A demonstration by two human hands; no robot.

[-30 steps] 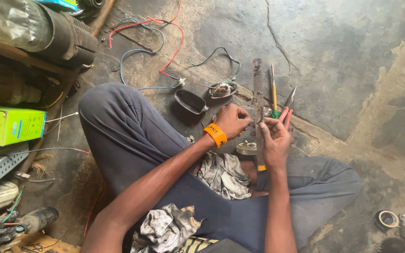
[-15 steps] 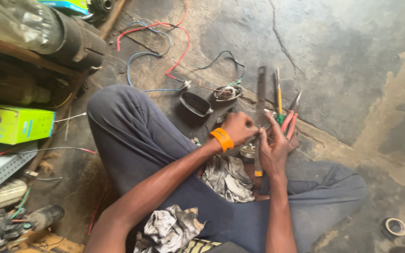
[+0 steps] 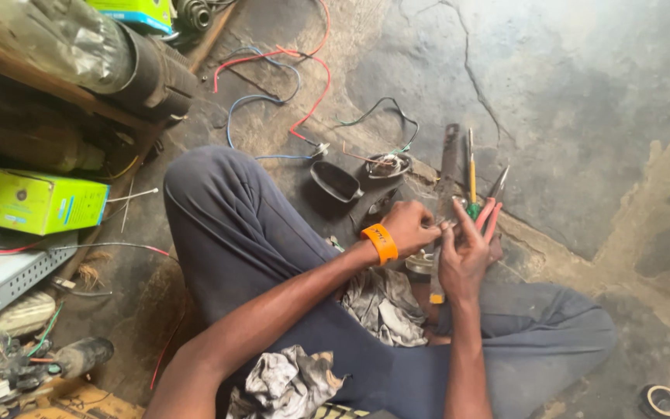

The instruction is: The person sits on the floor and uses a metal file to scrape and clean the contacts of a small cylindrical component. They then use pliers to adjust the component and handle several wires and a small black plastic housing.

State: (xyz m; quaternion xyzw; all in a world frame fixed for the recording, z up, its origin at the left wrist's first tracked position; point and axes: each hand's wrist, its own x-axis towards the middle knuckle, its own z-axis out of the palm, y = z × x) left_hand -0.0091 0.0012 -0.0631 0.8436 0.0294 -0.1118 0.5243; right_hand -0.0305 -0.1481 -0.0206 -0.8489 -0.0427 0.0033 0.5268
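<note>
Small metal part [image 3: 420,262] sits between your two hands, low over your lap, just above the grey rag [image 3: 385,304]; what kind of part, too hidden to tell. Your left hand [image 3: 411,226], orange wristband [image 3: 380,243] on the wrist, has its grip closed around the part from the left. Your right hand [image 3: 465,252] meets it from the right, fingers [image 3: 463,219] stretched upward and touching the left fingertips; whether its grip is pinching anything, cannot tell.

Just beyond the hands on the floor [image 3: 583,101]: a long dark flat bar [image 3: 449,163], a yellow-handled screwdriver [image 3: 471,172], red-handled pliers [image 3: 494,203]. Further left, a black oval shell [image 3: 336,181] and a small round unit with wires [image 3: 388,164]. Red and blue wires [image 3: 273,85] trail away. Green box [image 3: 44,202] at far left, tape roll [image 3: 663,400] at lower right.
</note>
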